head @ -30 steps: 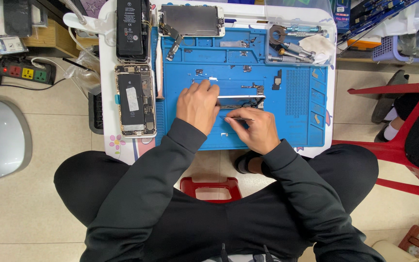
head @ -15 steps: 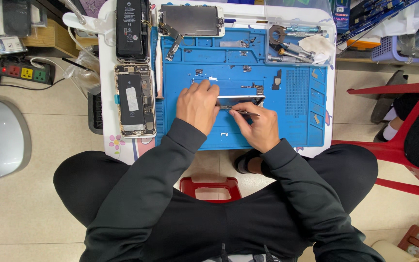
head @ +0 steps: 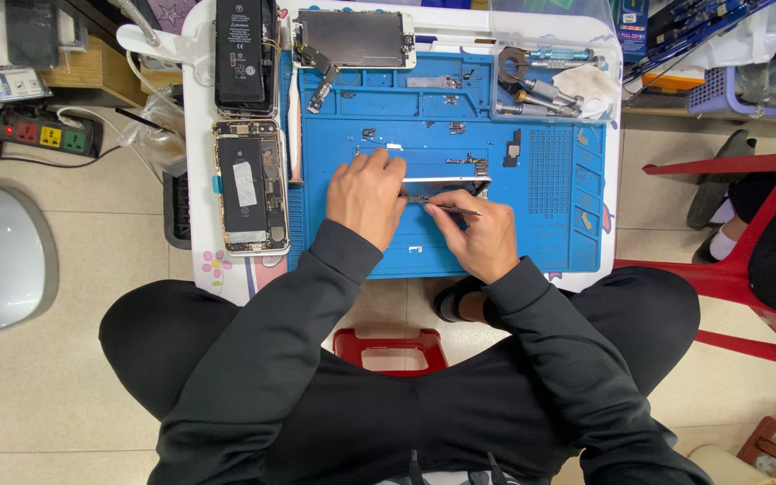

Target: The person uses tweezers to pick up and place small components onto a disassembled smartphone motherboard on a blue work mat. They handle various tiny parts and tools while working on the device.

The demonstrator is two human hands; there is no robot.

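The right hand (head: pixel 478 235) pinches thin tweezers (head: pixel 453 208), their tip now drawn back toward the left fingers, off the strip's right end. Just beyond, the left hand (head: pixel 365 193) presses closed on the narrow phone part (head: pixel 446 185). Farther left lies an opened phone (head: pixel 249 186).

At the top of the frame, left of centre, a black phone screen (head: pixel 245 56) lies flat on my desk. Below it, the opened phone (head: pixel 250 187) shows a black battery with a white label (head: pixel 244 184). A silver screen backplate (head: pixel 353 38) lies at top centre.
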